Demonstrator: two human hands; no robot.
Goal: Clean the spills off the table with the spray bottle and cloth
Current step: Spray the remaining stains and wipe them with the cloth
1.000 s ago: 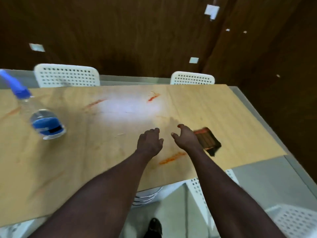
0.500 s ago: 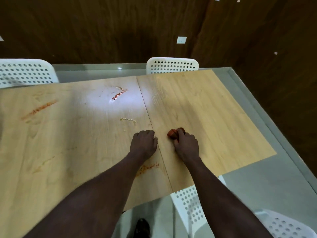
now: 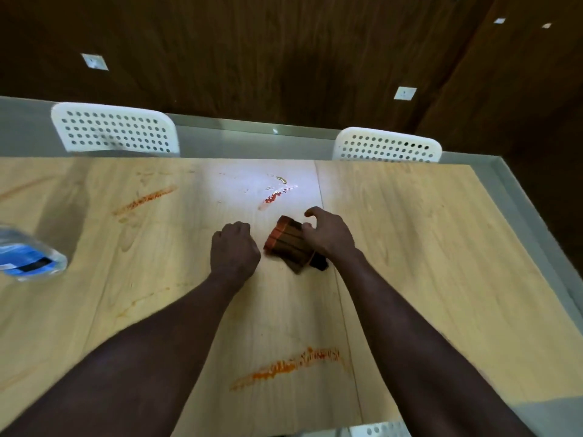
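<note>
A folded brown cloth with an orange edge (image 3: 287,242) lies on the wooden table (image 3: 410,247) near its middle. My right hand (image 3: 329,236) grips the cloth's right side with curled fingers. My left hand (image 3: 235,247) is curled into a fist just left of the cloth and holds nothing. A clear spray bottle with a blue label (image 3: 26,260) stands at the left edge, blurred and partly cut off. A wet red spill (image 3: 277,192) lies just beyond the cloth. Orange streaks mark the table at the near centre (image 3: 290,367) and far left (image 3: 145,200).
Two white perforated chairs stand behind the table, one at the far left (image 3: 115,129) and one at the far right (image 3: 386,146). A dark wooden wall rises behind them. The table's right edge (image 3: 517,247) borders grey floor.
My right hand took hold of the cloth at the right and brought it to the table's middle. My left hand closed into a fist. The bottle is back in view at the left.
</note>
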